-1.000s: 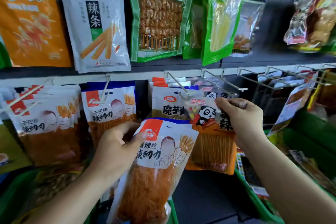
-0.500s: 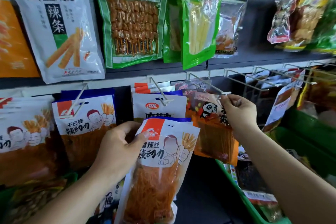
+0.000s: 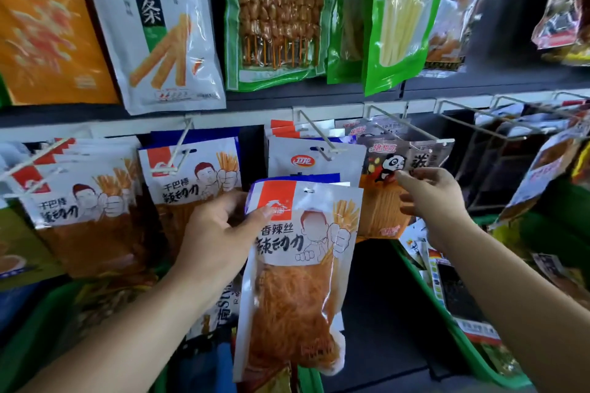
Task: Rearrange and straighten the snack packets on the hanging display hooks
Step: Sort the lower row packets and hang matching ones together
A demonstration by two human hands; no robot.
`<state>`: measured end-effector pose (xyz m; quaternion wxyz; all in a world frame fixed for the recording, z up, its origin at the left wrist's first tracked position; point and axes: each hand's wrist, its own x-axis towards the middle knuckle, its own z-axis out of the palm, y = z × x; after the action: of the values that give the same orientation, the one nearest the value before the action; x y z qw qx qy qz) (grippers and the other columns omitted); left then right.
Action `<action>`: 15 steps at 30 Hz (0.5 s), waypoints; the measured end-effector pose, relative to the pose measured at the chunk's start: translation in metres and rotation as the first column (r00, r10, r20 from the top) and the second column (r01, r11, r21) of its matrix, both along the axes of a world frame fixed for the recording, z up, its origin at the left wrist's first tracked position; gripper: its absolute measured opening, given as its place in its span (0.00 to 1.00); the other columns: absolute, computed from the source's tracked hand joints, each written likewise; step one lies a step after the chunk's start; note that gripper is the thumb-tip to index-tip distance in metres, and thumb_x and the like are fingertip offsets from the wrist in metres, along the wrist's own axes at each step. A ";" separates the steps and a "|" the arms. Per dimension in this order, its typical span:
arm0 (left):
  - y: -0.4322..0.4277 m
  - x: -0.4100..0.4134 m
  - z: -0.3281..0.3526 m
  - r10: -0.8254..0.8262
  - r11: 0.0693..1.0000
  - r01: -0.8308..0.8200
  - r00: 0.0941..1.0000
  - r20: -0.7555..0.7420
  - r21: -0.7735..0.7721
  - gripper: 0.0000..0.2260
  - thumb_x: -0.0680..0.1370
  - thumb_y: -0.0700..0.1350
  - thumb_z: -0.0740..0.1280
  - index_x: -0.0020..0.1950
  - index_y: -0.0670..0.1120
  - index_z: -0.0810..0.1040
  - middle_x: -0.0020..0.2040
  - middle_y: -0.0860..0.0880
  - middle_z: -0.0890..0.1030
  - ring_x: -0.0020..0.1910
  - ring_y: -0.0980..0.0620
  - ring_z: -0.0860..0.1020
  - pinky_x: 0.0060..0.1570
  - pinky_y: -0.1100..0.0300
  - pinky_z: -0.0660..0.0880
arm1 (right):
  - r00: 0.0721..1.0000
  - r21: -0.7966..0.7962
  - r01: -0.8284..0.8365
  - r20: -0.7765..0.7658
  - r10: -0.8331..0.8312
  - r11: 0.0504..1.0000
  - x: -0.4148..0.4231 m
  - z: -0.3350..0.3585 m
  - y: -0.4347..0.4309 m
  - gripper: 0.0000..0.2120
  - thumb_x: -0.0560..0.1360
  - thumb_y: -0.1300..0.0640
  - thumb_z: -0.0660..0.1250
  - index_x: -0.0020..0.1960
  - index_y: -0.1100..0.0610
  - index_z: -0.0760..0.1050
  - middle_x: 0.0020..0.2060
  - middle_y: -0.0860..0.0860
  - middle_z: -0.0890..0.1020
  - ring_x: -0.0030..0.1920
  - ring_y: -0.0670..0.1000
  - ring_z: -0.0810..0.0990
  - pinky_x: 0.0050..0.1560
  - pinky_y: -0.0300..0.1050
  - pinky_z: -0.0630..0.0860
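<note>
My left hand [image 3: 220, 233] grips a white packet of orange spicy strips [image 3: 300, 265] by its upper left edge, with at least one more like it behind. It hangs free in front of the lower row, off any hook. Just right of it, a panda-print packet [image 3: 386, 169] hangs on a wire hook [image 3: 412, 129]. My right hand [image 3: 431, 201] is beside that packet with loose fingers, one fingertip touching its front. Above the held packet, a white packet with a red logo [image 3: 316, 161] hangs on the middle hook [image 3: 314, 134].
Matching strip packets [image 3: 191, 175] fill the hooks to the left. Large bags hang along the upper row [image 3: 159, 25]. Bare wire hooks [image 3: 479, 120] jut out at the right. Green bins [image 3: 447, 322] with loose packets stand below right.
My right hand has let go of the panda packet's top at the hook tip and dropped lower beside it. My left hand keeps its hold on the strip packets.
</note>
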<state>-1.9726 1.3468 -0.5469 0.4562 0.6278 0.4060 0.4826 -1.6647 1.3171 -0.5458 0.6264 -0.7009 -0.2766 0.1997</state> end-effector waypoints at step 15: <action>-0.011 -0.050 -0.013 0.117 0.984 -0.092 0.979 0.168 -0.150 0.06 0.78 0.41 0.74 0.48 0.52 0.87 0.45 0.54 0.89 0.43 0.60 0.87 0.38 0.72 0.78 | 0.814 0.122 -0.538 -0.179 0.552 0.834 -0.148 -0.007 -0.012 0.19 0.71 0.54 0.80 0.59 0.56 0.82 0.49 0.53 0.90 0.48 0.54 0.90 0.47 0.50 0.85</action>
<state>-2.0229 1.3354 -0.5596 0.5077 0.5266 0.4296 0.5295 -1.8128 1.3049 -0.5531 0.5909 -0.5466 -0.4054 0.4333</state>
